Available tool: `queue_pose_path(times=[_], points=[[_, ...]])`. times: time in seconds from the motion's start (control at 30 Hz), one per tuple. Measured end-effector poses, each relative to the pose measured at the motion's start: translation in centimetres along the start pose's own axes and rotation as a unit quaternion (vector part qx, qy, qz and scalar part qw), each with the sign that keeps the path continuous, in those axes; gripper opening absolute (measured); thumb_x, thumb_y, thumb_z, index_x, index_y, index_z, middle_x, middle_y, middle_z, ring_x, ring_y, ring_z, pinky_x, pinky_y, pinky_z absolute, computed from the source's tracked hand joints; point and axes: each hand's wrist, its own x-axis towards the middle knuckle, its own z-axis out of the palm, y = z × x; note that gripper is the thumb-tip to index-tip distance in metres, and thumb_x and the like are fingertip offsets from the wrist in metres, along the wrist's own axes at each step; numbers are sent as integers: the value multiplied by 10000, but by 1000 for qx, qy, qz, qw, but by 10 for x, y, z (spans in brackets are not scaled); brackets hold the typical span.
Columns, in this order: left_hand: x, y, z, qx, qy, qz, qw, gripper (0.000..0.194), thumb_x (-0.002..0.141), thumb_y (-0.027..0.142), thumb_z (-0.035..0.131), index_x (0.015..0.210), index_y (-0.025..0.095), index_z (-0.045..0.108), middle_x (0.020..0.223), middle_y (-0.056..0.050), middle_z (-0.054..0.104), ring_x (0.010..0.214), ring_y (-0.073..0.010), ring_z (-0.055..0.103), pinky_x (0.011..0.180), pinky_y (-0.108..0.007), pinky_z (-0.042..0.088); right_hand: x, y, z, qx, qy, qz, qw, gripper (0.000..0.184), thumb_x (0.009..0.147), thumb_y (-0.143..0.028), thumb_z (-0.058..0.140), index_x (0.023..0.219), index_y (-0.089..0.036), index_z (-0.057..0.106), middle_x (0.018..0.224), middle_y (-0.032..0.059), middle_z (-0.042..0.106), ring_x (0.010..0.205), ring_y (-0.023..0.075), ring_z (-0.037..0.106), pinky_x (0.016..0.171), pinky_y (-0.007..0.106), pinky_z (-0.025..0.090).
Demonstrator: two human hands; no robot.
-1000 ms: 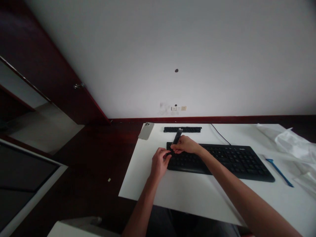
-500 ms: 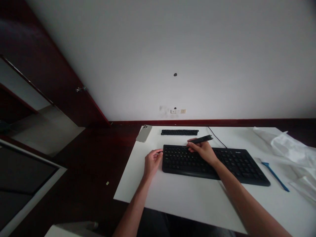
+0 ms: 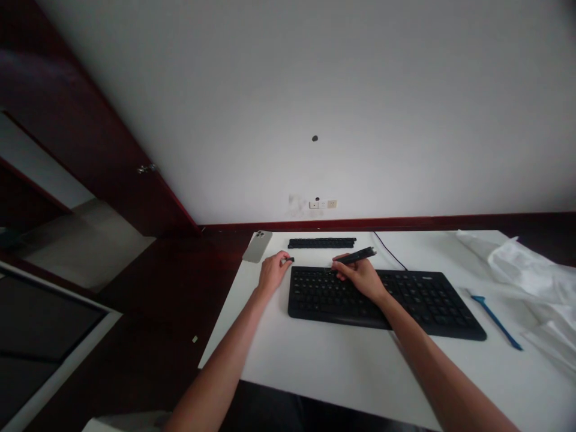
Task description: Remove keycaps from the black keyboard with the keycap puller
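Shifted up beside the corner of the black keyboard, my left hand pinches a small black piece; my right hand, just above the keyboard, clamps a dark strip, holding it clear.

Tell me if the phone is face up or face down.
Face down: the phone shows its pale back with the camera bump.

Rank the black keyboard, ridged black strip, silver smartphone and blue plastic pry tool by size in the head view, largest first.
1. Black keyboard
2. Ridged black strip and blue plastic pry tool: similar length, unrankable, since the tool lies nearer the camera
3. Silver smartphone
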Motion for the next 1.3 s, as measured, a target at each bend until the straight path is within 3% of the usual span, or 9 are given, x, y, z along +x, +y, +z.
queue_pose_path(times=[0.13, 0.33, 0.53, 0.77, 0.87, 0.97, 1.07, 1.17, 1.3], points=[[19, -5, 7, 30, 0, 63, 998, 116, 897, 231, 728, 1014, 228, 734, 984, -21, 729, 774, -159, 649, 808, -291, 503, 0, -3, 0, -7, 5, 0, 1000, 449, 777, -546, 785, 975, -148, 722, 793, 76, 773, 633, 186, 695, 608, 301, 582], [28, -13, 8, 68, 21, 87, 994, 147, 922, 194, 695, 1057, 243, 728, 1061, -33, 689, 947, -183, 659, 896, -312, 511, 0, -6, 0, -8, -7, 1, 1000, 464, 791, -551, 771, 1005, -143, 713, 784, 72, 770, 620, 180, 692, 618, 305, 585], [28, -11, 11, 122, 51, 88, 987, 153, 934, 189, 672, 1063, 259, 714, 1104, -38, 644, 1001, -203, 633, 896, -327, 511, -1, -7, 1, -21, -8, -6, 1000, 446, 810, -533, 761, 1014, -139, 713, 769, 62, 761, 639, 187, 703, 636, 307, 593], [28, -1, 7, 94, 60, 81, 990, 241, 896, 174, 705, 1120, 261, 688, 1149, -45, 630, 1057, -222, 614, 937, -354, 514, -2, -6, 4, -41, -3, -11, 999, 427, 811, -516, 762, 1021, -148, 715, 743, 56, 759, 677, 217, 731, 669, 326, 606], [8, 19, 0, 39, 71, 86, 993, 279, 912, 161, 665, 1173, 258, 660, 1146, -48, 633, 1098, -225, 601, 996, -384, 496, -3, -4, 4, -39, 8, -14, 999, 418, 813, -496, 763, 1054, -159, 705, 783, 61, 772, 755, 239, 755, 737, 350, 615], [-29, 43, -9, -14, 31, 129, 991, 179, 940, 250, 653, 1118, 252, 662, 1156, -53, 620, 1130, -228, 584, 1031, -403, 481, -6, -7, 5, -48, 20, -20, 998, 400, 809, -470, 770, 1062, -167, 704, 866, 72, 789, 858, 255, 767, 832, 372, 610], [-68, 60, -13, -31, -27, 147, 988, 401, 858, 385, 768, 1203, 248, 617, 1241, -75, 587, 1187, -260, 553, 1047, -438, 477, -14, -18, 11, -60, -13, -23, 998, 387, 814, -469, 767, 1053, -169, 714, 871, 65, 790, 868, 258, 765, 826, 368, 607], [-91, 63, -11, -33, -44, 133, 990, 586, 738, 437, 872, 1215, 242, 592, 1287, -93, 559, 1224, -297, 527, 1066, -483, 466, -22, -28, 22, -52, -66, -23, 996, 381, 828, -473, 757, 1063, -176, 718, 853, 49, 787, 854, 254, 762, 795, 355, 607], [-96, 58, -6, -47, -49, 108, 992, 690, 624, 407, 948, 1194, 255, 590, 1294, -99, 550, 1247, -323, 512, 1071, -515, 461, -29, -27, 39, -42, -96, -37, 994, 350, 842, -444, 750, 1074, -183, 725, 913, 58, 794, 881, 251, 760, 807, 357, 606]])
